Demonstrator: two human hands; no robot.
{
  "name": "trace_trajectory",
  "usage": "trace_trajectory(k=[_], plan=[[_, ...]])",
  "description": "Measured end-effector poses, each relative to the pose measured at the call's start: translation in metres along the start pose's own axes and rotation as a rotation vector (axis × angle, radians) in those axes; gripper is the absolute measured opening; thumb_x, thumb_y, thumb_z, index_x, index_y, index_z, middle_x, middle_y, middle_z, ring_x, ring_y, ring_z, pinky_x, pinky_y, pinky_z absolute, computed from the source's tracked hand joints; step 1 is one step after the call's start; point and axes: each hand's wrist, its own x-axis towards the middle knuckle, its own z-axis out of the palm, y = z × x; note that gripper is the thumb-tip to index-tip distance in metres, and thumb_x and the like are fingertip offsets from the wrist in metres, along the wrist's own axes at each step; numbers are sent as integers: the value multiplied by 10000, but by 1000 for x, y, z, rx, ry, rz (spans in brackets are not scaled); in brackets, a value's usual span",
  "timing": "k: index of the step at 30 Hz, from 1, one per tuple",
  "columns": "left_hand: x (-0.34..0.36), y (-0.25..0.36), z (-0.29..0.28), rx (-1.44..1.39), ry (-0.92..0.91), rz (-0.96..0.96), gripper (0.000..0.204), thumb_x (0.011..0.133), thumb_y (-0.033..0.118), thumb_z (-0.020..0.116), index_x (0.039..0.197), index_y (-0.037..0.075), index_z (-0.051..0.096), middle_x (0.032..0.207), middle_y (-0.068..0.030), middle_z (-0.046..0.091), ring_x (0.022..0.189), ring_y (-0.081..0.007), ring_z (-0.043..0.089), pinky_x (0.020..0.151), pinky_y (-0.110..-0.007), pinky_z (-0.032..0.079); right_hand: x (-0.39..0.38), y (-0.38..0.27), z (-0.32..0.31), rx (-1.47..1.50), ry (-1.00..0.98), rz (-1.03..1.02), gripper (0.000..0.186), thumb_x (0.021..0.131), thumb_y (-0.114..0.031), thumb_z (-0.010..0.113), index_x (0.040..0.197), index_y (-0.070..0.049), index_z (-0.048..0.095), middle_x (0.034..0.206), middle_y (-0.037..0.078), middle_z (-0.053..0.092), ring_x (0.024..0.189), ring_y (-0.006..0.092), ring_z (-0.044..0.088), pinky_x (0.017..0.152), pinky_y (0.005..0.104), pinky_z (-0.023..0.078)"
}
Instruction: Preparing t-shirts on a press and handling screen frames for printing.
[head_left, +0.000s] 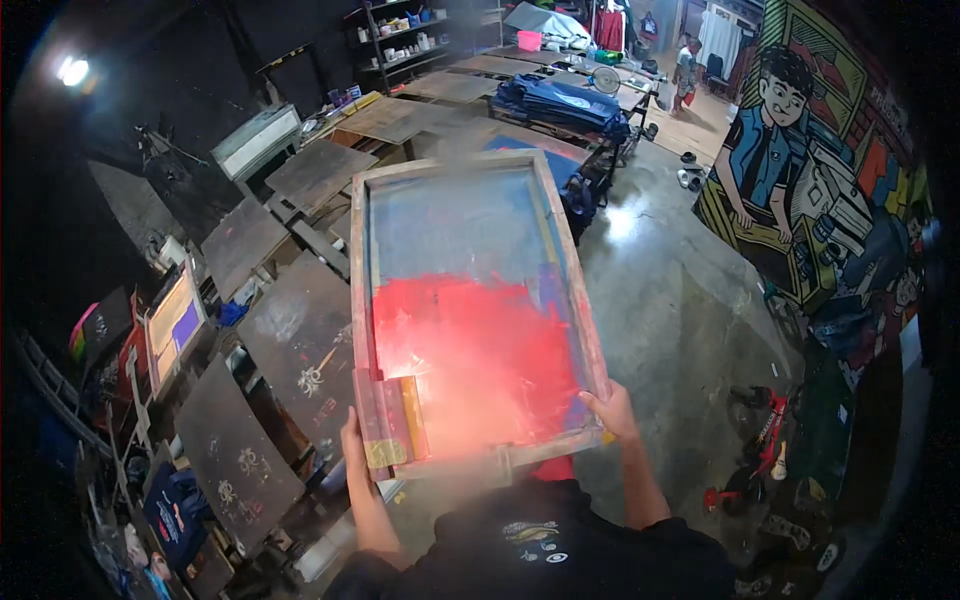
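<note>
A wooden-framed printing screen point(362, 240) is held up in front of me, tilted, with its long sides pointing away. Bright red ink point(470, 350) covers the nearer part of its mesh, and the far part looks grey-blue. At the near left corner lies a short block with a yellowish strip point(408, 415), perhaps a squeegee. My left hand point(354, 450) is closed on the frame's near left side, its fingers partly hidden behind it. My right hand point(612, 408) grips the near right edge, thumb on top of the rim.
Dark printing boards point(240, 450) stand in rows on the left, one beside a smaller screen with purple ink point(175, 330). Folded dark-blue cloth point(560, 105) is piled on a table ahead. Concrete floor point(660, 290) runs along the right, with a small red bike point(768, 435) and a painted wall point(800, 150).
</note>
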Motion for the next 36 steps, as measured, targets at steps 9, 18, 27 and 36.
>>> trace_trajectory(k=[9, 18, 27, 36], plan=[[96, -44, -50, -145, -150, -36, 397, 1017, 405, 502, 1170, 65, 638, 1029, -47, 687, 863, -181, 666, 771, -332, 557, -2, 28, 59, -27, 131, -104, 452, 786, -328, 813, 949, 55, 637, 770, 44, 632, 684, 125, 554, 622, 322, 481], [137, -40, -49, -140, -260, -107, 436, 1014, 424, 490, 1172, 50, 647, 1050, -83, 693, 892, -225, 668, 815, -367, 549, -5, 23, 75, -32, 179, -42, 460, 787, -328, 810, 950, 63, 630, 777, 44, 616, 734, 126, 547, 666, 313, 480], [187, -22, -1, -153, -331, -138, 479, 1015, 455, 468, 1140, 29, 648, 1018, -87, 684, 876, -217, 658, 799, -355, 540, 35, -1, 74, -29, 202, -11, 465, 777, -348, 813, 954, 52, 657, 827, 36, 642, 753, 121, 564, 678, 311, 491], [242, 24, 103, -116, -250, -86, 551, 987, 524, 484, 1051, 8, 668, 908, -103, 684, 786, -222, 655, 731, -366, 538, 167, -32, 46, -22, 139, -8, 559, 767, -394, 815, 1025, 78, 662, 911, 82, 686, 809, 149, 628, 712, 321, 521]])
